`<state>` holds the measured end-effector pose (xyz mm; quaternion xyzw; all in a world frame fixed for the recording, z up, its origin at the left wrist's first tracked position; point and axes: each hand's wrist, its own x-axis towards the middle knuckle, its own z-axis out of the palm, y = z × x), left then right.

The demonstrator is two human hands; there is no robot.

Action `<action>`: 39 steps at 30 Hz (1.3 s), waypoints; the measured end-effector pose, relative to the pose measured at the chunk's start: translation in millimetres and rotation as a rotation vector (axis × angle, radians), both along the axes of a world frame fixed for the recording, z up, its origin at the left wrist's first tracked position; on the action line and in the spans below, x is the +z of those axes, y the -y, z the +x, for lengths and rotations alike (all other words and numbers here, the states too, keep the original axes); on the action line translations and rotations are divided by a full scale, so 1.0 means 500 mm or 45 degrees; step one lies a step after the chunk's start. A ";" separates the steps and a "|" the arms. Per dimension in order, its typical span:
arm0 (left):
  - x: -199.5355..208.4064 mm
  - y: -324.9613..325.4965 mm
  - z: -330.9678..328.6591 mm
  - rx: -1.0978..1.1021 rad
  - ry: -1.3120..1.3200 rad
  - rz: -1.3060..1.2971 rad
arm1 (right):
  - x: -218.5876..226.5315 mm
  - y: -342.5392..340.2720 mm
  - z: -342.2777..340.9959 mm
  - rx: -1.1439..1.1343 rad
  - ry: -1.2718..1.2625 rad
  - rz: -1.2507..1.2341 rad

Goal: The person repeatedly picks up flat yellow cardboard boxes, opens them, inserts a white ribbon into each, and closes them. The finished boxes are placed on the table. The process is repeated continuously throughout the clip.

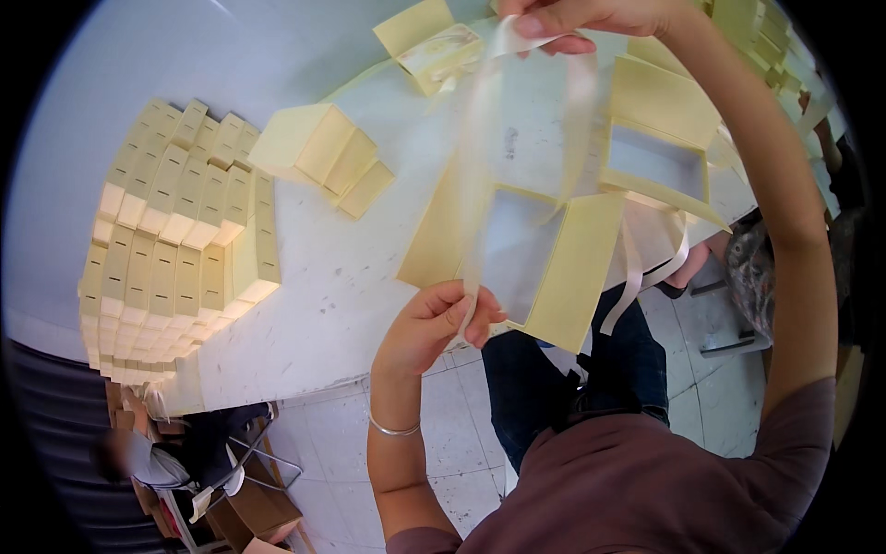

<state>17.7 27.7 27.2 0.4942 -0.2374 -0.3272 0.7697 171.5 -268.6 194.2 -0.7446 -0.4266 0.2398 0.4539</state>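
Observation:
A pale cream ribbon (478, 157) stretches between my two hands over an open pale-yellow box (519, 254). My left hand (434, 323) pinches its lower end beside the box's near left corner. Raised at the far side of the table, my right hand (577, 20) has its fingers closed on the upper part, and another length hangs from it towards the box. Flaps of the box lie spread to both sides, showing a whitish inside. Just right of it sits a second open box (660, 159), with a loose ribbon (632, 268) dangling over the table's edge.
Many closed cream boxes (175, 203) form a tall stack at the left of the white table (305, 323). A smaller group of boxes (323, 152) and an open filled box (438, 51) stand farther back. People sit nearby at lower left and at right.

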 end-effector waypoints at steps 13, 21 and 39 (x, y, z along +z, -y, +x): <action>0.143 0.065 -0.069 1.329 1.745 1.285 | -0.133 -0.185 -0.217 0.040 0.846 0.315; 0.116 0.021 -0.075 0.871 0.935 1.342 | -0.115 -0.092 -0.170 -0.121 0.599 -0.051; 0.001 0.143 -0.168 0.882 0.923 1.239 | -0.195 -0.098 -0.118 0.011 -0.090 -0.375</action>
